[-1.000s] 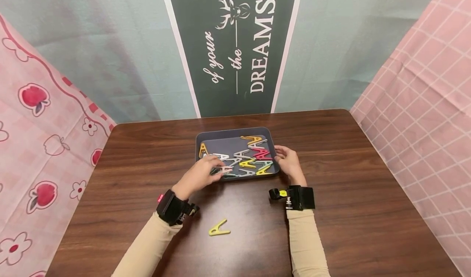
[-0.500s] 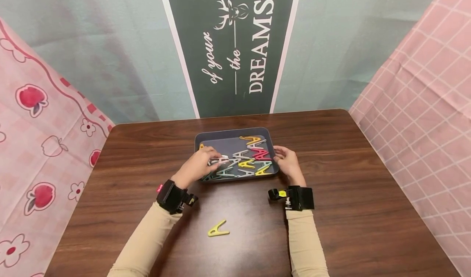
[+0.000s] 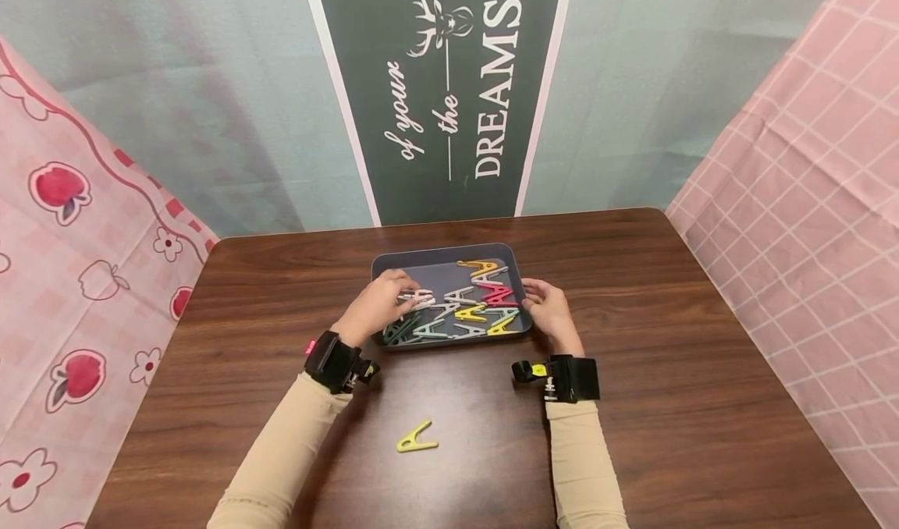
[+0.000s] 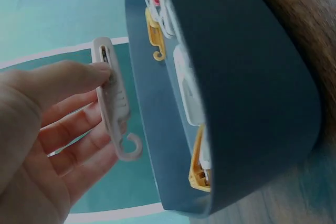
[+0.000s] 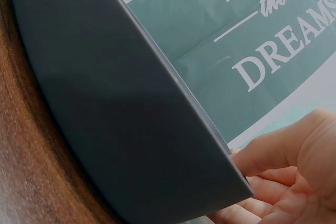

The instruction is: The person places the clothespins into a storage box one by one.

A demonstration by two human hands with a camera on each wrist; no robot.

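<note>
My left hand (image 3: 375, 304) pinches a pale clothespin (image 4: 116, 100) with a small hook at one end, between thumb and fingers. It hovers over the left side of the dark grey tray (image 3: 438, 256). Inside the tray, clothespins lie in rows to the right, among them a red one (image 3: 497, 295), a yellow one (image 3: 467, 314) and an orange one (image 3: 485, 266). Dark green clothespins (image 3: 399, 331) lie at the front left corner, partly behind my left hand. My right hand (image 3: 553, 312) grips the tray's right side, thumb at the rim; some of its fingers are hidden.
A lone yellow-green clothespin (image 3: 420, 445) lies on the brown wooden table (image 3: 667, 404) in front of the tray. A printed curtain (image 3: 232, 123) hangs behind the table, with pink cloths (image 3: 815, 162) at both sides.
My left hand has moved up and left over the tray with the pale clothespin, uncovering clothespins at the front left. My right hand stays at the tray's right side.
</note>
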